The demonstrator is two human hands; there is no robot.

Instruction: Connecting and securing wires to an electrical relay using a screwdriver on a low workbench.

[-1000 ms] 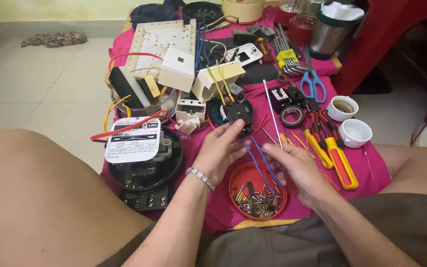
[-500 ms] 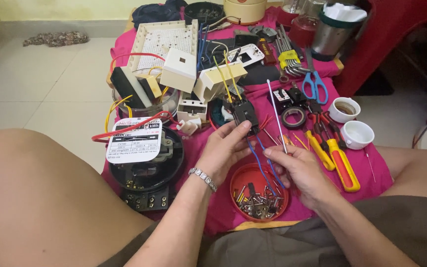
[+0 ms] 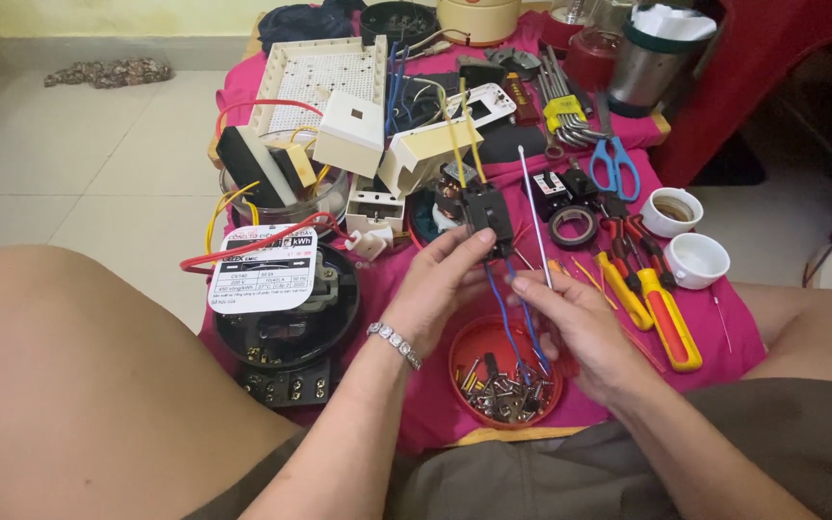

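Observation:
My left hand (image 3: 440, 289) grips a small black electrical block (image 3: 486, 214) from below; blue wires (image 3: 515, 323) trail from it toward me. My right hand (image 3: 585, 332) pinches a thin white rod (image 3: 534, 217) that points up and away, and touches the blue wires. Under both hands sits a round red lid (image 3: 469, 347) holding several screws and metal bits. A silver bracelet (image 3: 395, 343) is on my left wrist.
A pink cloth (image 3: 435, 424) covers a low table crowded with parts: a black round meter (image 3: 286, 323) with a white label at left, cream plastic housings (image 3: 353, 130), black tape roll (image 3: 572, 226), red-yellow screwdrivers (image 3: 652, 308), blue scissors (image 3: 613, 159), two white cups (image 3: 695, 260). My knees flank the table.
My left hand has raised the black block away from me and clear of the red lid. My right hand has followed, staying on the rod and wires.

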